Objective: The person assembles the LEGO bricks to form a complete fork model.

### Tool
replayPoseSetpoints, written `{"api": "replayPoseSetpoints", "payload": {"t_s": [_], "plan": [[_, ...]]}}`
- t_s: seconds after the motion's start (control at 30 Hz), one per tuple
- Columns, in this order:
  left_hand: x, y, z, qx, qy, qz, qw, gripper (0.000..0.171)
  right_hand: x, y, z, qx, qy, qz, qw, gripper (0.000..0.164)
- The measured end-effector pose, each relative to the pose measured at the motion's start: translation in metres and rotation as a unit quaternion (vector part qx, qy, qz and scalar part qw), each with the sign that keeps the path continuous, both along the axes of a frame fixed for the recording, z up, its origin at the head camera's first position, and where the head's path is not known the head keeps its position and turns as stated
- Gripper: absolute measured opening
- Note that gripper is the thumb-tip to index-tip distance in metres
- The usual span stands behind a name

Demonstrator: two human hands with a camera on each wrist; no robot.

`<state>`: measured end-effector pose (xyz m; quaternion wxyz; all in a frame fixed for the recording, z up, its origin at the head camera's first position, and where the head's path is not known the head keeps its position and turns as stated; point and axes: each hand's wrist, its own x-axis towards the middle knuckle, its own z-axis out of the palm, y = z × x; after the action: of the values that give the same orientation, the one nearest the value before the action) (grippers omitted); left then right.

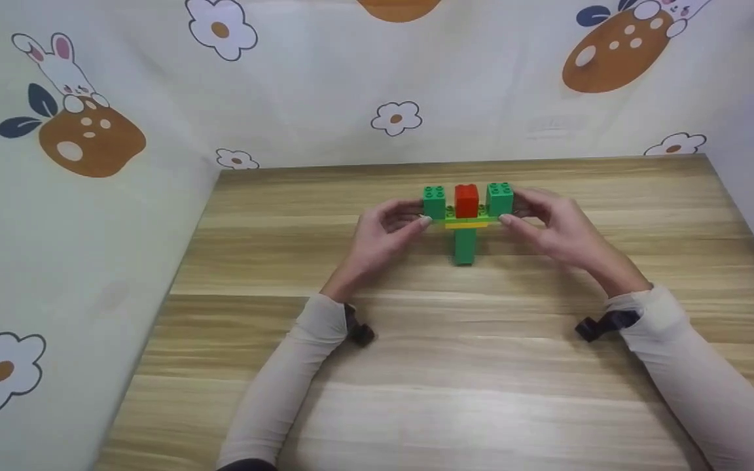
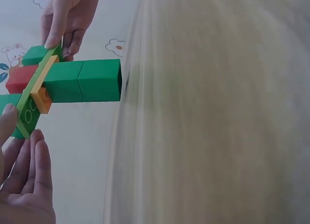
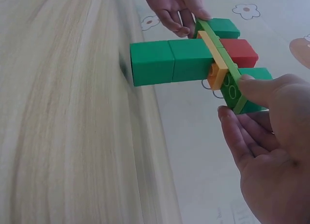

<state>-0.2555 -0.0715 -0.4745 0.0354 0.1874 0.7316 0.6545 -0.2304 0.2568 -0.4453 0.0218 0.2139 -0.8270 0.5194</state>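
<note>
Between the two hands stands an upright T-shaped toy-brick structure. Its stem is a column of two green bricks [image 1: 465, 247], topped by a yellow-orange plate [image 3: 212, 54] and a long lime-green layer [image 3: 224, 53]. Along the top sit a left green brick [image 1: 434, 205], a red brick [image 1: 466, 201] in the middle and a right green brick [image 1: 500, 201]. My left hand [image 1: 380, 237] pinches the left end, thumb in front and fingers behind or below. The opposite end is pinched likewise by my right hand [image 1: 567, 232]. Whether the stem's foot touches the table I cannot tell.
The wood-grain table [image 1: 416, 392] reaches back to a pale curtain [image 1: 311, 98] printed with flowers and rabbits, which also covers the left side. Dark straps with small black devices [image 1: 360, 332] are on both wrists.
</note>
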Motion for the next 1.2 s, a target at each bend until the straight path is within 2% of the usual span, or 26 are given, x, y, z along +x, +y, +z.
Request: {"api": "replayPoseSetpoints", "payload": {"t_s": [0.2,0.3,0.5,0.73,0.87,0.97,1.2], "plan": [[0.002,0.003,0.002,-0.017,0.001,0.017,0.9997,0.047,-0.001,0.001,-0.001,-0.001,-0.007,-0.006,1.0,0.053],[0.003,0.005,0.002,-0.015,0.003,0.021,0.9997,0.045,-0.002,0.001,-0.001,0.013,-0.011,-0.012,1.0,0.054],[0.004,0.008,0.001,-0.038,0.006,0.036,0.9986,0.042,-0.004,0.001,-0.003,0.046,-0.028,-0.016,0.998,0.058],[0.004,0.009,0.0,-0.055,-0.016,0.048,0.9972,0.042,-0.003,0.001,-0.007,0.078,-0.044,-0.012,0.996,0.063],[0.004,0.009,-0.002,-0.056,-0.037,0.038,0.997,0.044,-0.003,0.0,-0.009,0.086,-0.052,-0.015,0.995,0.064],[0.003,0.009,-0.003,-0.075,-0.048,0.021,0.9958,0.047,-0.003,0.001,-0.009,0.096,-0.058,-0.027,0.993,0.063],[0.002,0.009,-0.005,-0.107,-0.058,-0.021,0.9924,0.052,-0.004,0.005,-0.011,0.116,-0.085,-0.062,0.988,0.063]]}}
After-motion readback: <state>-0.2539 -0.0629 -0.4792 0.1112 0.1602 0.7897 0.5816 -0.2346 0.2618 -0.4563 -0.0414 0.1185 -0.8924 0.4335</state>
